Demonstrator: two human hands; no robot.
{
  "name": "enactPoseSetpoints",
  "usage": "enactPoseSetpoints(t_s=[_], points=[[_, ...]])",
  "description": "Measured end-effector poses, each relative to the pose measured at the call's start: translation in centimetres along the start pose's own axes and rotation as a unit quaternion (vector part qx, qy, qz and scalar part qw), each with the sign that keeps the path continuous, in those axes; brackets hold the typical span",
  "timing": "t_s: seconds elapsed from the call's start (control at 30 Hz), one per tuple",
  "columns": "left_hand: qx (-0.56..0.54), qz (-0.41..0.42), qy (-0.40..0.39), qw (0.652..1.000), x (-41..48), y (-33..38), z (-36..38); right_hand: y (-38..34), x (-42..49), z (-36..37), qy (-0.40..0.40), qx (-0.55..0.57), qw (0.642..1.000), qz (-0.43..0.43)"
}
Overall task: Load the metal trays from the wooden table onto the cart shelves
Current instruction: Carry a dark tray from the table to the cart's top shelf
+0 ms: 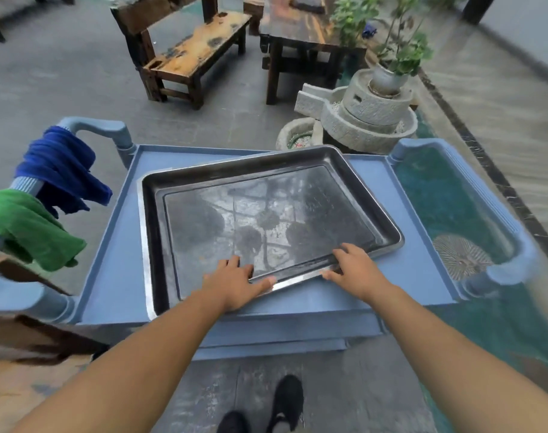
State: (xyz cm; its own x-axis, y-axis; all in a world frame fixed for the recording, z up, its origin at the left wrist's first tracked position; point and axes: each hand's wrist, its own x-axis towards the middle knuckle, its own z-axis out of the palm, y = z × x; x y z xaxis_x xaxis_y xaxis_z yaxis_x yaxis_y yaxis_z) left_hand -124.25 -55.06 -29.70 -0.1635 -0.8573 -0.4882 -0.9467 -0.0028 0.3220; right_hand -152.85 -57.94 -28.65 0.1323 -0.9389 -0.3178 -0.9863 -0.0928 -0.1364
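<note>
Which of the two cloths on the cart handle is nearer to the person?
The green cloth, at the near end; the blue cloth hangs beyond it.

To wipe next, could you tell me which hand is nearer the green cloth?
Left. The left hand is on the tray, right of the green cloth; the right hand lies farther right.

Blue cart's top shelf (116, 260) w/ 2 metal trays: upper tray (282, 210) skewed on lower tray (185, 276).
</note>
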Motion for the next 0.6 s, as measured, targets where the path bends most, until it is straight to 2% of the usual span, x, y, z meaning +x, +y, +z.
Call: enactPoseSetpoints(t_s=[0.13, 0.33, 0.6], points=[[0.027, 0.029, -0.031, 0.999, -0.8, -1.2, -2.3, -2.7, -2.8, 0.2, 0.032, 0.030, 0.999, 0.006], [0.091, 0.043, 0.043, 0.994, -3.9, -3.5, -4.4, -4.9, -4.9, -2.3, -0.017, 0.076, 0.997, 0.020], [0.091, 0.037, 0.075, 0.992, -5.3, -1.9, -4.9, -4.5, -6.6, -3.3, 0.047, 0.119, 0.991, 0.026]])
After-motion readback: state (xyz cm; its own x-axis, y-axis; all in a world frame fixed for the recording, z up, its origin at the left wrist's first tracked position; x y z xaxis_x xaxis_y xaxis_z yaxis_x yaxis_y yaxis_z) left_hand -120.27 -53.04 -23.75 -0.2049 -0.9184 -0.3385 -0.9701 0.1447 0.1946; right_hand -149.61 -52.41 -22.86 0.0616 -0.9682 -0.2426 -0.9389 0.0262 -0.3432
